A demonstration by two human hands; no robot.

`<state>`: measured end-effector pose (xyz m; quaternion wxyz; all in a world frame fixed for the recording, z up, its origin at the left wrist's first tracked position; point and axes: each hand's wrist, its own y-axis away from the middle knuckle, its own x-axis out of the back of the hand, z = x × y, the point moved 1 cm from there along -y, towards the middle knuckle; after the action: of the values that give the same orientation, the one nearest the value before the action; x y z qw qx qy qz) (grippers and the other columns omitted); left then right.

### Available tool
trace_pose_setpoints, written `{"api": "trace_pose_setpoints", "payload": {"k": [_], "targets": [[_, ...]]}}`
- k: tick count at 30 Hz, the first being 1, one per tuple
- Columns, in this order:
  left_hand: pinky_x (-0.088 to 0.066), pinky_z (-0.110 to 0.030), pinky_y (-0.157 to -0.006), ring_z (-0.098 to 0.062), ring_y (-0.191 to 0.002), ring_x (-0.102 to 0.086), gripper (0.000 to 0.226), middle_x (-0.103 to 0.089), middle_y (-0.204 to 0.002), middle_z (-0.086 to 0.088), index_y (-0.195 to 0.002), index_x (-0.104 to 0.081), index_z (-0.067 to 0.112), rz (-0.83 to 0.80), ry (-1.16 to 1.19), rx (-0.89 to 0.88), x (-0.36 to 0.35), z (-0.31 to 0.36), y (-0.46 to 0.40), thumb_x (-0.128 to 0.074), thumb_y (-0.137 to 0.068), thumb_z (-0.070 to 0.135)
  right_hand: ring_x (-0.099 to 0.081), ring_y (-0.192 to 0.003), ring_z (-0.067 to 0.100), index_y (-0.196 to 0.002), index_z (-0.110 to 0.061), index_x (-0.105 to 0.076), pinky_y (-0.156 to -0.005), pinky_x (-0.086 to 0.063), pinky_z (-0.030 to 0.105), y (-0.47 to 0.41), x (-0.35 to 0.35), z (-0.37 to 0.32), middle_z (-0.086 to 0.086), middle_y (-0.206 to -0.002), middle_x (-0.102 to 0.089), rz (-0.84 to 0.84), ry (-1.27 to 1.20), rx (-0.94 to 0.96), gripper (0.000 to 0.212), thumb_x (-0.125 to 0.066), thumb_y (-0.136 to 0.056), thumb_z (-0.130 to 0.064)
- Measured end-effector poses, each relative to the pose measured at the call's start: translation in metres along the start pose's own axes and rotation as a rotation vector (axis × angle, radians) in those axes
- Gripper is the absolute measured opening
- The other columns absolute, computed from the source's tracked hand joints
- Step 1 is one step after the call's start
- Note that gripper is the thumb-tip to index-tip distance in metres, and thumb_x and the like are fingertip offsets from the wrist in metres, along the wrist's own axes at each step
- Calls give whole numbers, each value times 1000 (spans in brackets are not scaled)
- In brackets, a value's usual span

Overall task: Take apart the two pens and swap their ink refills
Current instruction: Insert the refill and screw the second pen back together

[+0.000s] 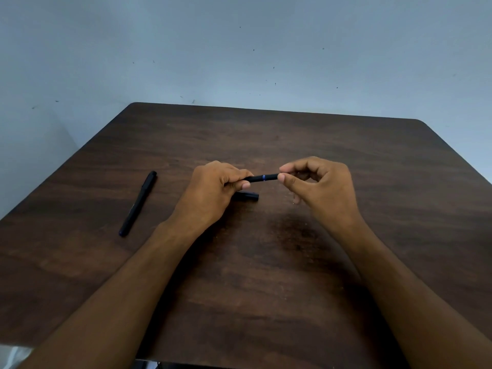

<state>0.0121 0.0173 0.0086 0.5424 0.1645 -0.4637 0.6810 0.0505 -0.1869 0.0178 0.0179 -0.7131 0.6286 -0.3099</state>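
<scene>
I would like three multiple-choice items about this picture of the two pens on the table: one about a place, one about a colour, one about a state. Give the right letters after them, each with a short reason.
1. Where does the second pen lie?
A. on the table, left of the left hand
B. right of the right hand
C. under both forearms

2. What colour is the ring on the held pen?
A. red
B. blue
C. yellow

3. How is the held pen held?
A. by the left hand only
B. it lies loose on the table
C. by both hands, one at each end

Answers:
1 A: it rests on the brown table, apart from the left hand.
2 B: a blue band shows between the hands.
3 C: the left hand grips one end, the right hand pinches the other, above a dark piece, seemingly a cap.
</scene>
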Motion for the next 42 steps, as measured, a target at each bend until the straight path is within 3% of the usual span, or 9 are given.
{"api": "trace_pose_setpoints", "payload": {"k": [2, 8, 16, 19, 21, 25, 34, 37, 42], "targets": [[-42, -8, -78, -6, -86, -62, 22, -76, -93, 2, -109, -76, 18, 5, 2, -4, 0, 0, 0, -71, -87, 15, -63, -51, 11, -91, -19, -75, -56, -57, 27, 0, -1, 0, -3, -65, -69, 2, 6, -1, 7, -76, -86, -24], [-49, -19, -78, -12, -85, -66, 21, -75, -91, 0, -109, -76, 21, -21, -17, 13, 0, 0, 0, -70, -89, 17, -59, -52, 14, -84, -25, -72, -56, -58, 40, -2, -5, 4, -5, -60, -64, -11, 66, -40, 9, -71, -88, -33], [-37, 2, -75, -4, -85, -62, 24, -75, -94, 5, -110, -75, 21, -21, -21, 29, -1, -3, 0, -72, -87, 17, -63, -59, 28, -74, -13, -72, -59, -58, 44, -3, -6, 4, 6, -64, -68, -51, 96, -92, 39, -63, -88, -48], [-36, 2, -74, -4, -84, -62, 23, -75, -95, 5, -110, -76, 20, -18, -31, 30, -1, -4, 0, -72, -88, 17, -64, -62, 10, -94, -18, -75, -60, -58, 29, -2, -4, 2, -6, -73, -69, -35, 47, -62, 30, -70, -84, -46], [-35, 2, -73, -1, -82, -59, 23, -75, -95, 6, -110, -76, 20, -12, -40, 28, -2, -5, 0, -72, -87, 16, -67, -67, 12, -102, -19, -75, -60, -60, 28, -1, -3, 4, -6, -76, -71, -36, 30, -53, 25, -78, -82, -35], [-38, 0, -74, -1, -83, -60, 23, -76, -96, 5, -110, -76, 19, -6, -40, 30, -3, -6, 0, -73, -87, 17, -61, -56, 5, -96, -20, -77, -59, -57, 25, -1, -4, 6, -9, -69, -69, -23, 100, -22, 13, -77, -84, -24], [-37, -2, -75, -1, -87, -61, 24, -75, -98, 8, -112, -75, 22, -23, -57, 40, -3, -5, -1, -71, -88, 20, -51, -54, 3, -81, -28, -68, -53, -42, 20, -4, -7, 8, -10, -63, -60, -74, 168, -37, 14, -66, -91, -38], [-36, 0, -73, -2, -84, -62, 23, -76, -95, 6, -110, -76, 21, -11, -47, 28, -3, -7, -1, -72, -88, 19, -56, -59, 1, -92, -29, -69, -53, -46, 15, -3, -7, 9, -11, -71, -64, -107, 148, -39, 11, -72, -85, -36], [-40, -3, -73, -4, -83, -63, 23, -76, -92, 6, -109, -76, 22, -10, -37, 25, -3, -6, 0, -73, -86, 19, -59, -65, 6, -97, -25, -73, -65, -57, 29, -2, -9, 9, -14, -74, -63, -119, 166, -25, 13, -75, -84, -28]]}}
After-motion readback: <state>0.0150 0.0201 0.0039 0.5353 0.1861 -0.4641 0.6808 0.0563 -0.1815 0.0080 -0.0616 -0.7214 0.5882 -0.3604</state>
